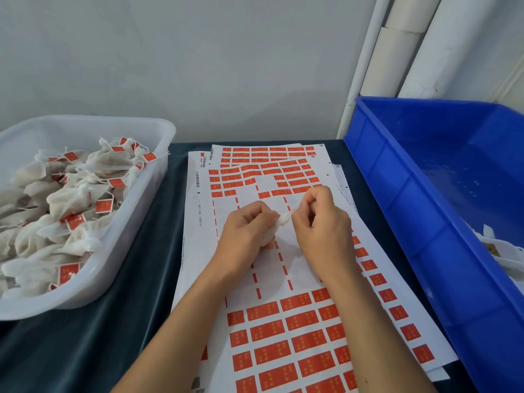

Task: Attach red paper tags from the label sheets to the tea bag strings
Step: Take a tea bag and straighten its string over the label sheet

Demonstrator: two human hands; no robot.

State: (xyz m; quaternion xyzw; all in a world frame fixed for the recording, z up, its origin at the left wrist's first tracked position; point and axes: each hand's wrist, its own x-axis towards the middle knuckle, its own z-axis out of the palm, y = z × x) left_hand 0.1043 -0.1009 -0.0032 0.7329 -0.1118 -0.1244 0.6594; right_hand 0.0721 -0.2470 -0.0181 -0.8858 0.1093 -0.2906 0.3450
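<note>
A white tea bag (269,232) is gripped in my left hand (243,231) above the label sheets (283,333); only its gathered top (284,219) and lower edge show. My right hand (320,225) pinches the bag's thin white string (295,207), which runs up from the gathered top. Both hands hover over the bare middle of the top sheet, where the red tags have been peeled off. Rows of red tags (269,330) remain nearer me and on the sheets farther back (269,165). No tag is visible on this string.
A clear plastic tub (136,222) at the left holds several tagged tea bags (71,199). A blue bin (425,222) stands at the right with a few white bags (504,251) in its near corner. Dark cloth (85,350) covers the table. White pipes (397,52) rise behind.
</note>
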